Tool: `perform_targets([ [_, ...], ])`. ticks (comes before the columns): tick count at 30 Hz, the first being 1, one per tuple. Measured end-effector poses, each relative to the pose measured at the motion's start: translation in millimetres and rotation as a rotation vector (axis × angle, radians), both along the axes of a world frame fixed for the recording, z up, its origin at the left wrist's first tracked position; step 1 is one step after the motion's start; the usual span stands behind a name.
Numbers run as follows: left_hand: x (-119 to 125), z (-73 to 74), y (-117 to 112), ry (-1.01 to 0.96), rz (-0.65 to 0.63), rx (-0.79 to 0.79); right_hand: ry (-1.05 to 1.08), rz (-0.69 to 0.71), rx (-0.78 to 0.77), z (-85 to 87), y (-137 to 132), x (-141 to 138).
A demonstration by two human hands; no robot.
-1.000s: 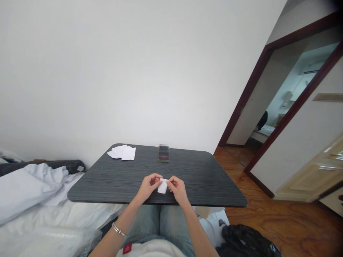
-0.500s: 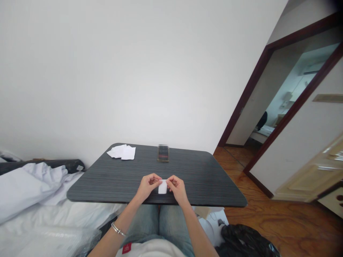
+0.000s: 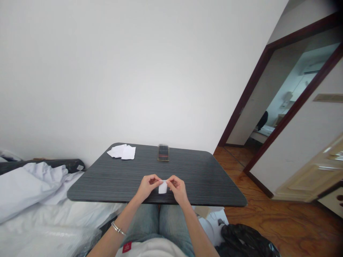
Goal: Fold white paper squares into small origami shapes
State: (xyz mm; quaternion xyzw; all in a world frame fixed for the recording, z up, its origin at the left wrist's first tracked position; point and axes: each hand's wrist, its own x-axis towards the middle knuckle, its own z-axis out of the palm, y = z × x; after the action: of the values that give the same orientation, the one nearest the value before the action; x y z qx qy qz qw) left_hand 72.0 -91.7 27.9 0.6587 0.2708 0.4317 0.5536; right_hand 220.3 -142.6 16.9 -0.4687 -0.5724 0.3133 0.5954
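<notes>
A small white piece of paper (image 3: 162, 187) hangs between my two hands, close to the near edge of the dark table (image 3: 198, 178). My left hand (image 3: 148, 185) pinches its upper left corner between thumb and fingers. At the upper right corner, my right hand (image 3: 177, 187) grips it the same way. A narrow strip along the paper's top edge looks folded over. Toward the far left of the table lies a loose pile of white paper pieces (image 3: 128, 152).
A dark, partly pixelated rectangular object (image 3: 163, 153) stands near the table's back edge, by the white wall (image 3: 160, 71). White cloth (image 3: 34, 182) and plastic wrapping lie on the left. A black plastic bag (image 3: 243, 239) sits on the wooden floor at lower right.
The paper's top edge now shows a narrow folded strip, where it looked flat before. Both hands have stayed in nearly the same place.
</notes>
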Motion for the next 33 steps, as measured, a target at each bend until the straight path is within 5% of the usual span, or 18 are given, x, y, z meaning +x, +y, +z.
perform_targets([
  [33, 1.4, -2.1, -0.4, 0.087, -0.062, 0.061, 0.040, 0.089, -0.091, -3.8, 6.9, -1.0],
])
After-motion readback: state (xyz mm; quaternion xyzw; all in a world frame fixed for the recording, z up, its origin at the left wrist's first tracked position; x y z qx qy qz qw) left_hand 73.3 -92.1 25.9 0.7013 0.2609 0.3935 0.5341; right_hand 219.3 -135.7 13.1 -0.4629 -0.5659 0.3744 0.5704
